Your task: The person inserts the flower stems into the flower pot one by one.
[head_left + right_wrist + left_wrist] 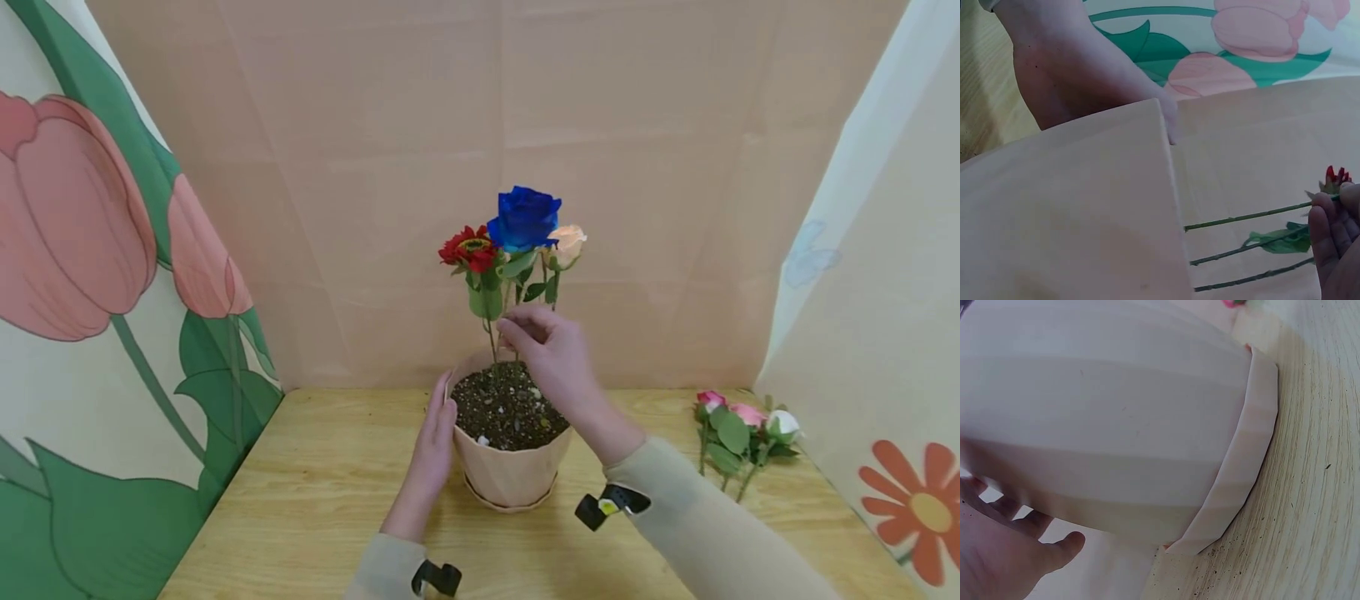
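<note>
On the tabletop [337, 483], the head view showed an upright flowerpot [510, 475], with a blue rose [525, 218], red daisy-like flower [471, 248] and peach rose [567, 247] above its soil [506, 412]. The left hand [435, 433] lay against the pot's wall, fingers nearly straight; the right hand [551, 350] had thumb and forefinger closed in an apparent pinch on a thin stem [506, 298], though which flower's, I could not tell. The step seemed to be planting or straightening it; the next move probably called for settling it firmly before fetching the loose roses [733, 432] lying at right. The left wrist view alone showed dark crumbs [1215, 572] beside the saucer [1241, 456]. The right wrist view alone separated three stems [1250, 217] beyond the pot's rim.
</note>
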A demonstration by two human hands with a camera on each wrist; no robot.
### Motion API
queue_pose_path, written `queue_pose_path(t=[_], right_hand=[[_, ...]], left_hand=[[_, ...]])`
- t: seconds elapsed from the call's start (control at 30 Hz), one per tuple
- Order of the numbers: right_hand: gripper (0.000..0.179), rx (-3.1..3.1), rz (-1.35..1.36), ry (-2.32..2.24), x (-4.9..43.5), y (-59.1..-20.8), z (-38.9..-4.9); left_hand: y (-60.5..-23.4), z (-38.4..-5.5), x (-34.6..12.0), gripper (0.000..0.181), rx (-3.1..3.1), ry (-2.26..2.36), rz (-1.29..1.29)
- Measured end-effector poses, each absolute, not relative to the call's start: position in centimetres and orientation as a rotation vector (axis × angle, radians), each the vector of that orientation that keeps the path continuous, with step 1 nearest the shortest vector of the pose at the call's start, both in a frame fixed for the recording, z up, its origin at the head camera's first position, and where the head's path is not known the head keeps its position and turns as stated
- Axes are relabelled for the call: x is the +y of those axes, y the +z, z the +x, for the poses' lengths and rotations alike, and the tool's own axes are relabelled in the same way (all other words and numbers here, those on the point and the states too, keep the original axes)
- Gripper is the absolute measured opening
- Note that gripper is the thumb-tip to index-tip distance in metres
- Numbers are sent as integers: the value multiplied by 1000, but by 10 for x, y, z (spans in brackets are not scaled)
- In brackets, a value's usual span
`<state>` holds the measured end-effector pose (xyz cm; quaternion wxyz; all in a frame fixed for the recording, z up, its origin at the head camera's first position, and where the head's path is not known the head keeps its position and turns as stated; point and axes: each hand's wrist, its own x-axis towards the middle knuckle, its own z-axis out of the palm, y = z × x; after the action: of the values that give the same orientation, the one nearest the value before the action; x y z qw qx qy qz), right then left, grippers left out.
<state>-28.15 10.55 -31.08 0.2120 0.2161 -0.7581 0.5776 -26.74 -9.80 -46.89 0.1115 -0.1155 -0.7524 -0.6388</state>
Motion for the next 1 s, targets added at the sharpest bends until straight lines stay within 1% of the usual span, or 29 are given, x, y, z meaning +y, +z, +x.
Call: queue_pose_path(t=[0.27,0.63,1.0], right_hand=[[16,-2142,618,1597,90,-320,-291],[18,-2209,569,1579,84,-332,-296],[11,-2161,666,1442,74,-343,-301]], left_hand=[[-469,-268,-98,56,-2202,-1863,-345],[-466,-268,-97,57,-2208,-1884,-328],[-468,-268,-99,59,-2230,-1870,-319]])
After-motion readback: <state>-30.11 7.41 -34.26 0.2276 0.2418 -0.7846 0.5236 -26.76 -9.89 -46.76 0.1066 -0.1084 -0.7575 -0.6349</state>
